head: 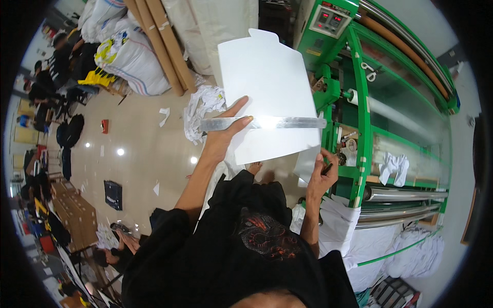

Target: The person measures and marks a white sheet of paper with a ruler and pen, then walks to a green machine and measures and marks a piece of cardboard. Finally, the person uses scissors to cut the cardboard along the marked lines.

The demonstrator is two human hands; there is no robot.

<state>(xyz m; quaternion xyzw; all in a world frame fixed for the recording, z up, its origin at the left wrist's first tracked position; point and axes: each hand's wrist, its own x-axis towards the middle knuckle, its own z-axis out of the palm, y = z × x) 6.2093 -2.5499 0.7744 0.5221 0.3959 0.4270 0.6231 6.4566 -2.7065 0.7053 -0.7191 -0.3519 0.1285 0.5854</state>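
Observation:
My left hand (225, 134) grips a large white card sheet (265, 84) together with a metal ruler (285, 123), the thumb lying over the ruler. The ruler runs across the lower part of the sheet, its far end reaching the right edge. A rounded tab sticks up from the sheet's top edge. My right hand (325, 175) is just below the sheet's lower right corner, fingers closed around a small dark pen-like object (327, 169). Beside those fingers hangs another pale sheet (307, 163), partly hidden.
On the right stands a green roller machine (331, 84) with a lit control panel (330, 19). Cardboard tubes (160, 42) and a stuffed white sack (133, 57) are at upper left. White fabric scraps (204, 107) lie on the tiled floor (142, 161). Several people sit at far left.

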